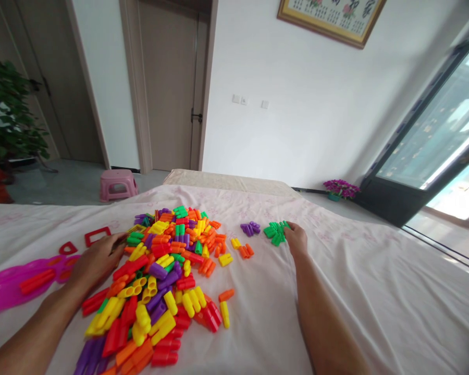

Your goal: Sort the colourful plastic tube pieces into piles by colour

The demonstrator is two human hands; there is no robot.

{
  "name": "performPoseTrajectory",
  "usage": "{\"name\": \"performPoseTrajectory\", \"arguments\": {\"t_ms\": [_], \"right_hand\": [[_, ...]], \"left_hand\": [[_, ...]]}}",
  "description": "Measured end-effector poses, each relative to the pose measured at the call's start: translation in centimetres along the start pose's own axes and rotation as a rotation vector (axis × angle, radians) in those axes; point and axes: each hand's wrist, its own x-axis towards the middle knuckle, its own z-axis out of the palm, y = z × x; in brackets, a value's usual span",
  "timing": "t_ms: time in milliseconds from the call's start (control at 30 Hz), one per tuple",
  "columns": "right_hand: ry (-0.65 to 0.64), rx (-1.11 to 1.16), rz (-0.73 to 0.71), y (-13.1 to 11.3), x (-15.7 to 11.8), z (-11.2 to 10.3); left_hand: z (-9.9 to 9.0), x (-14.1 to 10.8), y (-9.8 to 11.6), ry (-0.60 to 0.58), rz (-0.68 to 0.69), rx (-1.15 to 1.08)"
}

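A big heap of plastic bullet-shaped building blocks (164, 273) in red, yellow, orange, purple and green covers the left middle of the cloth. At the heap's left edge, my left hand (97, 258) has its fingers slightly bent and apart, near a green block (135, 238); its fingertips are partly hidden. My right hand (297, 238) pinches a green block at the edge of a small group of green blocks (274, 233). Just left of that group lies a small cluster of purple blocks (250, 228).
A pink plastic tray (8, 284) bearing a red piece sits at the left, with red frame shapes (97, 236) beyond it. Loose yellow and orange blocks (246, 251) lie right of the heap. A pink stool (118, 185) stands past the cloth-covered surface (375, 291).
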Motion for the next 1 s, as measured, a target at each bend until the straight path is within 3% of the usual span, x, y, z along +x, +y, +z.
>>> {"name": "performPoseTrajectory", "arguments": {"t_ms": [200, 300, 367, 433, 533, 633, 833, 1000], "right_hand": [[0.062, -0.164, 0.059, -0.3, -0.5, 0.4], [0.148, -0.172, 0.032, -1.6, -0.8, 0.2], [0.137, -0.109, -0.025, -3.1, -1.2, 0.3], [-0.003, -0.015, -0.096, -4.9, -1.8, 0.6], [-0.402, 0.066, -0.232, -7.9, -3.5, 1.5], [-0.674, -0.028, -0.352, -10.2, -5.7, 2.4], [-0.809, -0.135, -0.491, -14.0, -9.5, 2.2], [-0.583, -0.072, -0.743, -17.3, -12.7, 2.3]], "left_hand": [[0.0, 0.0, 0.1, 0.003, 0.005, 0.0], [0.0, 0.0, 0.1, -0.001, -0.001, 0.001], [0.0, 0.1, 0.0, -0.003, -0.001, -0.001], [0.0, 0.1, 0.0, -0.006, -0.001, -0.005], [-0.1, 0.0, 0.2, 0.002, -0.001, -0.007], [-0.3, -0.1, 0.4, 0.007, 0.003, -0.007], [-0.1, -0.1, 0.3, 0.03, 0.015, -0.004], [0.1, 0.0, 0.1, 0.04, 0.021, -0.023]]}}
